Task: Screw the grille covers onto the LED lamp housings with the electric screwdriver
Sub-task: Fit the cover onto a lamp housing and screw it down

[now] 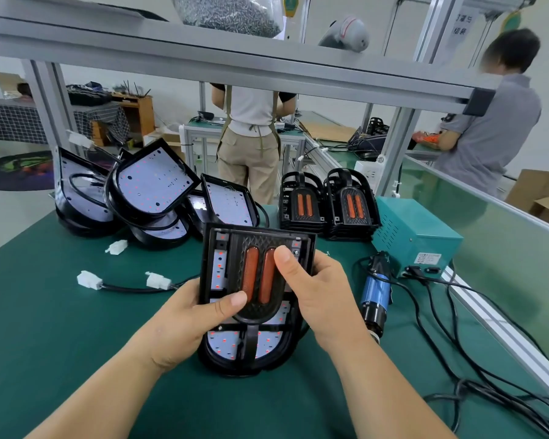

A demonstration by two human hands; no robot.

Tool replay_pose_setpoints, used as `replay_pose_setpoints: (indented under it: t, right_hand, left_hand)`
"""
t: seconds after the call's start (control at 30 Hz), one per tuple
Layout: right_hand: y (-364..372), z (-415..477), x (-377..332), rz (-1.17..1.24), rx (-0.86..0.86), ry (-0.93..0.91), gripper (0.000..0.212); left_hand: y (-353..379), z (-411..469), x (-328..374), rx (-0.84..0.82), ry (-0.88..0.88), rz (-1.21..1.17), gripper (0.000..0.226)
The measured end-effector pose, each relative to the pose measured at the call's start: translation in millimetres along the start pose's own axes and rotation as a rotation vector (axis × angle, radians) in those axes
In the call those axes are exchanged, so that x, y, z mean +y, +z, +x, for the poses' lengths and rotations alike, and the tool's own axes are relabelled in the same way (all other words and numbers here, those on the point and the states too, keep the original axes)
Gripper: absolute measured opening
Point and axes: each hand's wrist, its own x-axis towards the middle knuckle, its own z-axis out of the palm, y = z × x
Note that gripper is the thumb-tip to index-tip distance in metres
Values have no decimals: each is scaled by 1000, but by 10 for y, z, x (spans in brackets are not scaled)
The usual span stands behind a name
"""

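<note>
A black LED lamp housing with a white LED board stands tilted on the green mat in the middle. A black grille cover with two orange reflectors lies on top of it. My left hand grips the assembly's left edge, thumb on the cover. My right hand holds the right edge, thumb pressed beside the right reflector. The blue electric screwdriver lies on the mat to the right, apart from both hands.
Several uncovered housings are piled at the back left, with white connectors on black cables. Two stacks of grille covers stand behind. A teal power box and tangled cables fill the right. Two people stand beyond the bench.
</note>
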Motion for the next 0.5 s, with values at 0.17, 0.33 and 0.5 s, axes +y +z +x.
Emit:
replay_pose_setpoints:
  t: [0.17,0.33,0.5]
  right_hand:
    - [48,40,64,7,114,74,83]
    - [221,-9,125,130,111,245,82]
    - [413,-47,163,260,163,446,37]
  left_hand:
    - [-11,56,-35,253,137,-66,29]
    - [-15,163,73,486,292,-206,31]
    - [44,386,227,693,293,-406,31]
